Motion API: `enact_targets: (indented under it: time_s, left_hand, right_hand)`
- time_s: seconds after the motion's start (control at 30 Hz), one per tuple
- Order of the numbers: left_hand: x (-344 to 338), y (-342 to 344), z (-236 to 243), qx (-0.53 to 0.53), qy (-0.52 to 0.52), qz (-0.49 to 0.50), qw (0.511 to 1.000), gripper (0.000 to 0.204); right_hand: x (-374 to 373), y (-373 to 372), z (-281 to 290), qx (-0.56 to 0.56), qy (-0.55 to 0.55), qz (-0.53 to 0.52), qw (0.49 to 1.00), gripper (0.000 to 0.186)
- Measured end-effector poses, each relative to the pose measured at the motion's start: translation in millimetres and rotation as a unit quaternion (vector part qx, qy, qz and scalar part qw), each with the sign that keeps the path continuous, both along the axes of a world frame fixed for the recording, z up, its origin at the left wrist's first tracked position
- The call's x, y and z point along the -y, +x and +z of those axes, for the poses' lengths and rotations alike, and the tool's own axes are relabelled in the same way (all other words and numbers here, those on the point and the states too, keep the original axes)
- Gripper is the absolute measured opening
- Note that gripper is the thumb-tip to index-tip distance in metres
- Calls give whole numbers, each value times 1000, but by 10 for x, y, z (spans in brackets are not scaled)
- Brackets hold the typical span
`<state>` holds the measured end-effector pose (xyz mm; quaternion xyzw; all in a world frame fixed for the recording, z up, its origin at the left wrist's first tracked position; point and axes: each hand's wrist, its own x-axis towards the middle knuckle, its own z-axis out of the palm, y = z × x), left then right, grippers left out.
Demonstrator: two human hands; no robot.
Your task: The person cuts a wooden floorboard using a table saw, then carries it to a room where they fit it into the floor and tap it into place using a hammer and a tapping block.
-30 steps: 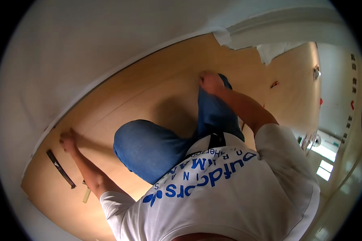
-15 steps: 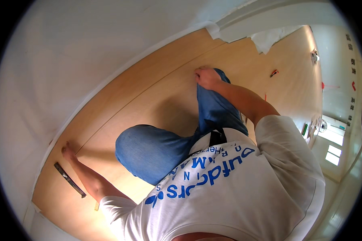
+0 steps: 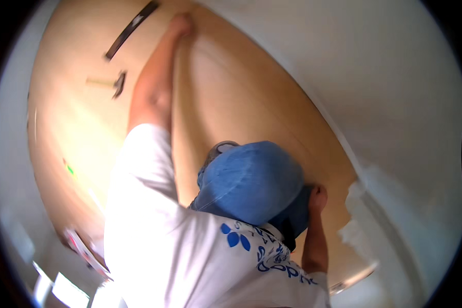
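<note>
— Everything looks turned around now: half a second ago the far hand sat low at the left edge, and now it is up at the top, with the blue knee in the middle.

— Where is the left hand now?

— It reaches far out along the wooden floor, arm straight. It presses down on the edge of a floor plank near the white wall. Its grip looks closed over the plank end, but the picture is blurry, so I cannot tell for sure.

— And the right hand?

— It sits just behind the knee in blue jeans, down on the floor near the wall. Its fingers are partly hidden, so I cannot tell if its grip is wide or narrow.

— What else lies on the floor?

— A long dark bar lies just left of the left hand. A hammer with a pale handle and dark head lies a bit nearer, beside the forearm. Neither hand touches them.

— What is the person wearing?

— A white shirt with blue print. Some torn white sheet lies by the wall at the right, close to the right hand.
</note>
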<state>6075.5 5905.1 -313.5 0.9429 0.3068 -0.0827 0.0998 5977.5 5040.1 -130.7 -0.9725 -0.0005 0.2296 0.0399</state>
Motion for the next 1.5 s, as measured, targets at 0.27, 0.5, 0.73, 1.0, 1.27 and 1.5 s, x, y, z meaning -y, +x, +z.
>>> enact_targets:
  time_s: [0.27, 0.5, 0.73, 1.0, 1.27, 1.5]
  left_hand:
    - [-486, 379, -97, -223, -24, -250, 942, 35]
    - [-668, -111, -164, -4, -97, -89, 991, 32]
    - [-204, -331, 780, 89, -160, 63, 981, 55]
    - [-120, -443, 822, 197, -187, 79, 959, 55]
    - [16, -657, 1319, 308, -245, 98, 914, 51]
    - [-111, -707, 980, 346, -186, 24, 919, 49]
  right_hand:
    - [514, -88, -186, 51, -6, 158, 986, 38]
    - [254, 176, -146, -51, -35, 66, 996, 45]
    - [-732, 503, -61, -210, -127, 36, 969, 51]
    - [-1972, 989, -381, -5, 69, 269, 961, 59]
    - [-2841, 1773, -367, 35, 91, 270, 958, 61]
    - [-2921, 1799, -193, 65, 74, 312, 945, 54]
